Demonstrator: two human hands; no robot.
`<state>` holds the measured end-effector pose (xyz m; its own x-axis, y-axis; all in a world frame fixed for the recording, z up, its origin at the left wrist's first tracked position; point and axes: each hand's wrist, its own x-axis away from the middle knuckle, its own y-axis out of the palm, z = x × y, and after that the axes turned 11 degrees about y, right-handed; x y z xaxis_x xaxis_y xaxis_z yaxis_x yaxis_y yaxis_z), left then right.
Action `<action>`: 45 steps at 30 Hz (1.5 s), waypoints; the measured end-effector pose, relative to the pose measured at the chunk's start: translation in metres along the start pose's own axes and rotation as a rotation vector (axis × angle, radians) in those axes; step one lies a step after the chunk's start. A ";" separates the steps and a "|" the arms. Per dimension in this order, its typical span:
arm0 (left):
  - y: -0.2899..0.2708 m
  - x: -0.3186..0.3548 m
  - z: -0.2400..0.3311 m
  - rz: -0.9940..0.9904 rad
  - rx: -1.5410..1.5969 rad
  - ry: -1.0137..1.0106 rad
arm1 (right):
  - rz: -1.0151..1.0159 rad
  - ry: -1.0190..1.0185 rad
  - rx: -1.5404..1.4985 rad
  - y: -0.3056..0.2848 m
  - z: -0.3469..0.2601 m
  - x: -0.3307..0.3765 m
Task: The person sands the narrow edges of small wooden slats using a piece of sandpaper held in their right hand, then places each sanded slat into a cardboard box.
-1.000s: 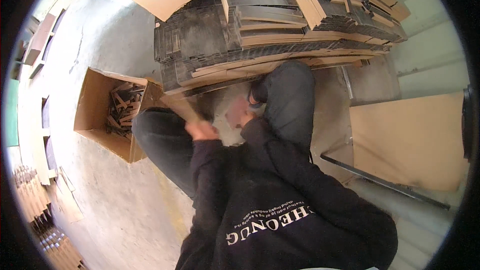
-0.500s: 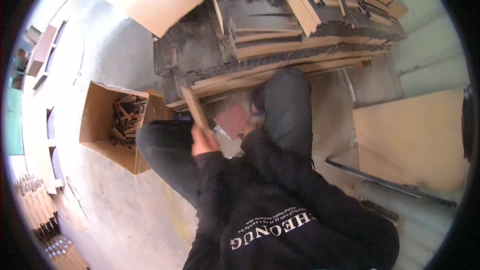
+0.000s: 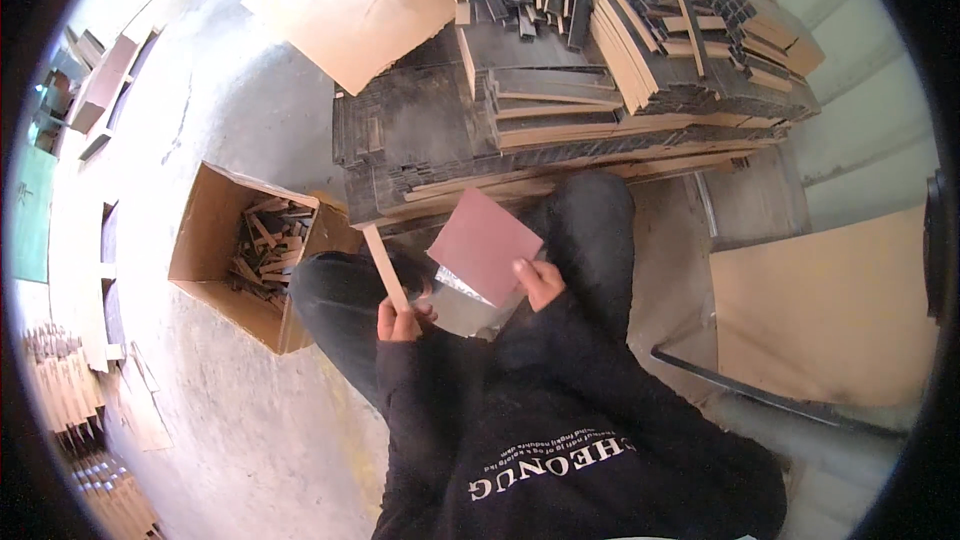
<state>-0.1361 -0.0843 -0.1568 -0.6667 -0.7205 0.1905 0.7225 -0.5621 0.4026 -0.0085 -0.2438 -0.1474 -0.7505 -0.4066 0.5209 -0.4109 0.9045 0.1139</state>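
Note:
In my left hand (image 3: 399, 323) is a thin, light-brown wooden strip (image 3: 385, 268), gripped near its lower end and pointing up toward the stack. A square reddish-brown sheet, which looks like sandpaper (image 3: 485, 245), is pinched at its lower right corner by my right hand (image 3: 540, 283), thumb on top. The sheet is raised in front of my lap, and a pale underside shows along its lower left edge. Strip and sheet are apart.
A low stack of dark-faced wooden strips (image 3: 415, 125) stands before my knees, with loose pieces on top. To my left an open cardboard box (image 3: 205, 240) holds wood offcuts. A tan board (image 3: 820, 310) and a black bar (image 3: 740, 380) lie at right.
My right hand has lifted the sandpaper up from low between my legs. The left hand has lowered the strip slightly, and the view has shifted a little.

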 end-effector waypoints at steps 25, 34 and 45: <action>0.021 0.004 0.047 -0.153 0.256 -0.083 | -0.199 -0.484 0.270 0.021 -0.034 0.037; 0.024 0.004 0.055 0.062 -0.002 0.148 | -0.187 -0.158 -0.028 0.027 -0.018 0.033; 0.006 0.001 0.053 0.140 -0.028 0.183 | -0.312 0.064 -0.716 0.098 -0.079 -0.069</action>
<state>-0.1422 -0.0673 -0.1070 -0.5170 -0.8526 0.0758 0.8122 -0.4606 0.3580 0.0440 -0.1169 -0.1049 -0.6149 -0.6669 0.4208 -0.1478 0.6217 0.7692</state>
